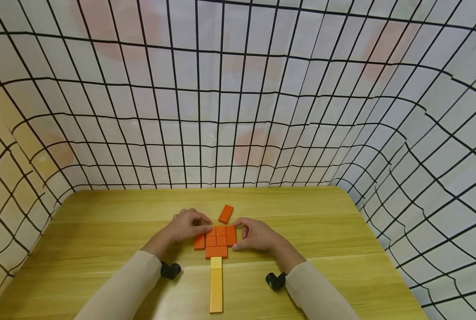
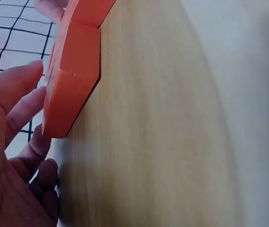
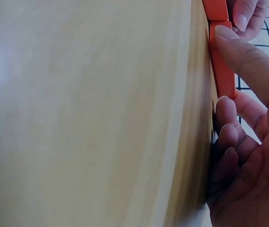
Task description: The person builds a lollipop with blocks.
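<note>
In the head view, flat orange blocks (image 1: 216, 252) lie fitted together mid-table. My right hand (image 1: 258, 234) pinches the rectangular orange block (image 1: 231, 236) at the group's right side, index finger at its far end and thumb at its near end. My left hand (image 1: 187, 226) reaches over the upper left of the group, with thumb and index finger at the back edge of a small orange block (image 1: 211, 231). Another orange block (image 1: 199, 242) sits below that hand, on the left side. In the left wrist view, the thumb (image 2: 28, 78) hovers close beside orange blocks (image 2: 77, 52).
One loose orange block (image 1: 226, 214) lies tilted behind the group. A short pale-yellow block (image 1: 216, 262) and a long yellow block (image 1: 216, 291) form a strip toward me. Black grid-patterned, pale sheeting (image 1: 230, 106) surrounds the back and sides of the wooden table (image 1: 114, 222).
</note>
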Demonstrator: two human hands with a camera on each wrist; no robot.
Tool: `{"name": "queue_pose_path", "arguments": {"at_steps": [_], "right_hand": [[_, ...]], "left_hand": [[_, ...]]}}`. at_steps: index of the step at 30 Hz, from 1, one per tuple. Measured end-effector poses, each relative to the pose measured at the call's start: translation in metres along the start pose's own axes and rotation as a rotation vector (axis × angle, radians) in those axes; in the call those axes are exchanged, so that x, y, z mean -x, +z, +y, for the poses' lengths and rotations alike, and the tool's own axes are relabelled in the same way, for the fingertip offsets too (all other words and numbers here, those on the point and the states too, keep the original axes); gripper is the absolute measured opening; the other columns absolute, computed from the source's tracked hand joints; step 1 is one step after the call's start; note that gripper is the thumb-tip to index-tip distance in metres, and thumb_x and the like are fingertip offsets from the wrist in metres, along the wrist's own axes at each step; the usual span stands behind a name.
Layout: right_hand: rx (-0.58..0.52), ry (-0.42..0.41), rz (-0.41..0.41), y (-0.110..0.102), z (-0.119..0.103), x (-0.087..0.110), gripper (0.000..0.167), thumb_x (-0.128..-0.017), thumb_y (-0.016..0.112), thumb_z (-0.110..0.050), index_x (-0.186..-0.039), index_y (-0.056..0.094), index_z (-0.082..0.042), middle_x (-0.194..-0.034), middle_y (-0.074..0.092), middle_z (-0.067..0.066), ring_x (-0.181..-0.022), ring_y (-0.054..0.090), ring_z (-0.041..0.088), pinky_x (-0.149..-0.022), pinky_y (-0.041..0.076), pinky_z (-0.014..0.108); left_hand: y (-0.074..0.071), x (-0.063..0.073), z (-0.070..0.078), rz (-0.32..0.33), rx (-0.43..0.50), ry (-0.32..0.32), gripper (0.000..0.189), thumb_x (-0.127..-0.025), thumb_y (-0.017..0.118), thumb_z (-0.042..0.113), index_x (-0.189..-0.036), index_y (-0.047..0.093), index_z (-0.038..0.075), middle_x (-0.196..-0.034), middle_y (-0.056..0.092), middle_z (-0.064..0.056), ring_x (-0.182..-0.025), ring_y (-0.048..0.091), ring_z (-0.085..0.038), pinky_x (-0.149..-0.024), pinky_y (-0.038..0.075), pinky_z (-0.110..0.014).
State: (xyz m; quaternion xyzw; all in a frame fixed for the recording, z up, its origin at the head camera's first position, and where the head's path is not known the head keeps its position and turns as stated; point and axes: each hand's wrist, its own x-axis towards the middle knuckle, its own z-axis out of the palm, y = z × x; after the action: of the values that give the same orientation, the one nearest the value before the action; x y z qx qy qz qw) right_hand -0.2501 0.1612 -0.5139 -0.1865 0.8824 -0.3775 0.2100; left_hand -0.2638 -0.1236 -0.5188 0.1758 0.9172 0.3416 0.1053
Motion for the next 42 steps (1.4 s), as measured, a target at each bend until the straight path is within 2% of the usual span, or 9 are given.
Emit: {"name": "queue_pose_path", "arguments": {"at_steps": [6, 10, 17, 22, 30, 42], "right_hand": [[0.009, -0.007, 0.005, 0.001, 0.001, 0.000, 0.060, -0.079, 0.089, -0.034, -0.131, 0.062, -0.022, -0.083, 0.058, -0.001, -0.069, 0.049, 0.014, -0.063, 0.043, 0.028], [0.012, -0.001, 0.009, 0.001, 0.000, 0.001, 0.060, -0.079, 0.089, -0.034, -0.131, 0.062, -0.022, -0.083, 0.058, -0.001, -0.069, 0.049, 0.014, -0.062, 0.043, 0.028], [0.021, -0.012, 0.006, 0.002, 0.002, 0.001, 0.060, -0.080, 0.089, -0.035, -0.132, 0.061, -0.021, -0.084, 0.058, -0.001, -0.069, 0.049, 0.014, -0.064, 0.044, 0.028], [0.024, -0.015, 0.012, 0.001, 0.004, 0.000, 0.060, -0.080, 0.089, -0.035, -0.131, 0.061, -0.022, -0.084, 0.058, -0.001, -0.069, 0.049, 0.014, -0.065, 0.045, 0.030], [0.029, -0.018, 0.009, 0.002, 0.005, 0.000, 0.060, -0.080, 0.089, -0.036, -0.131, 0.061, -0.022, -0.084, 0.058, -0.002, -0.070, 0.050, 0.014, -0.065, 0.045, 0.029], [0.036, -0.026, 0.011, 0.003, 0.005, -0.001, 0.060, -0.080, 0.089, -0.036, -0.131, 0.061, -0.022, -0.083, 0.058, -0.002, -0.070, 0.050, 0.013, -0.065, 0.045, 0.028]], "left_hand": [[-0.004, 0.017, -0.007, 0.054, 0.050, -0.008, 0.032, -0.093, 0.074, 0.041, -0.117, 0.076, 0.019, -0.100, 0.058, -0.004, -0.091, 0.048, -0.019, -0.078, 0.039, -0.034], [-0.007, 0.030, -0.011, 0.047, 0.080, -0.006, 0.037, -0.090, 0.078, 0.039, -0.119, 0.074, 0.017, -0.100, 0.056, -0.006, -0.090, 0.046, -0.019, -0.077, 0.039, -0.033], [-0.006, 0.047, -0.016, 0.036, 0.058, 0.012, 0.046, -0.086, 0.081, 0.043, -0.123, 0.071, 0.017, -0.100, 0.056, -0.003, -0.091, 0.048, -0.017, -0.078, 0.043, -0.034], [-0.005, 0.050, -0.015, 0.046, 0.072, 0.007, 0.046, -0.087, 0.081, 0.043, -0.125, 0.071, 0.019, -0.103, 0.058, -0.003, -0.092, 0.049, -0.017, -0.079, 0.043, -0.034], [-0.004, 0.051, -0.011, 0.059, 0.058, -0.006, 0.044, -0.087, 0.080, 0.042, -0.125, 0.072, 0.022, -0.098, 0.057, -0.003, -0.088, 0.047, -0.017, -0.074, 0.038, -0.034], [-0.004, 0.050, -0.012, 0.055, 0.055, -0.030, 0.045, -0.089, 0.078, 0.044, -0.128, 0.071, 0.023, -0.097, 0.056, -0.001, -0.088, 0.047, -0.017, -0.075, 0.035, -0.034]]}}
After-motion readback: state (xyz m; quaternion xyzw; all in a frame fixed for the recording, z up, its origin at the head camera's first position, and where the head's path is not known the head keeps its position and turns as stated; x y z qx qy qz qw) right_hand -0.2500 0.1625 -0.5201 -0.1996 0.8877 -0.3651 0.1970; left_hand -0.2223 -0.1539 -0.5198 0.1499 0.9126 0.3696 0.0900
